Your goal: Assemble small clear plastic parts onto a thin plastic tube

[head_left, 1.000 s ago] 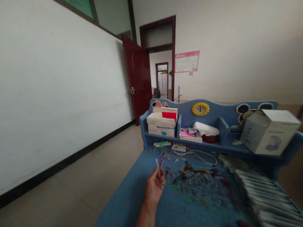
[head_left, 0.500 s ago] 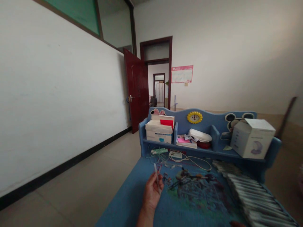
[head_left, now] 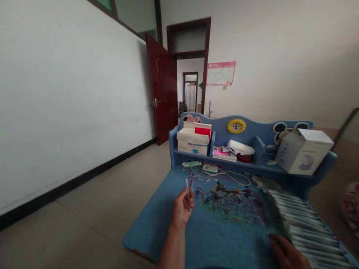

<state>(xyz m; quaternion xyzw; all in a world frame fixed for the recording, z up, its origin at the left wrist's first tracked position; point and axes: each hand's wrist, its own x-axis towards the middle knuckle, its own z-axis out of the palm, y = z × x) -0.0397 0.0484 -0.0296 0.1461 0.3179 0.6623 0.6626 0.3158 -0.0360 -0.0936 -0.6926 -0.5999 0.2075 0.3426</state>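
Holding: left hand (head_left: 182, 209) grips a thin clear tube-like stick (head_left: 187, 186), upright, plastic look, slim and straight; too small to tell more
Left fingers: curled narrow around the stick's lower part, thumb against it; stick tip pokes up above the fingers
Left arm: bare forearm rises from the bottom edge, palm turned toward the camera, hand raised above the counter
Right hand: (head_left: 286, 254) low at bottom right, resting on the counter just beside the row of flat packets (head_left: 303, 224); fingers partly cut off by the edge, cannot tell whether open or closed, nothing seen held
Packets: long overlapping row, flat, pale grey-white, glossy, running along the counter's right side
Counter: (head_left: 157, 228) blue child's desk, matte top with faded cartoon print, rounded corner
Cables: white cord (head_left: 230, 176) and thin clear tubing tangled at the back of the counter, under the shelf
Shelf: (head_left: 252, 129) blue wavy back panel, yellow sunflower clock (head_left: 236, 126); left bay has stacked white cardboard boxes (head_left: 193, 144) with a red-topped one; middle bay papers and a white bundle; right end a white carton (head_left: 304, 151), tilted
Room: plain white walls, beige tiled floor, black skirting, dark red door (head_left: 162, 86) open, pink poster (head_left: 221, 73) on far wall
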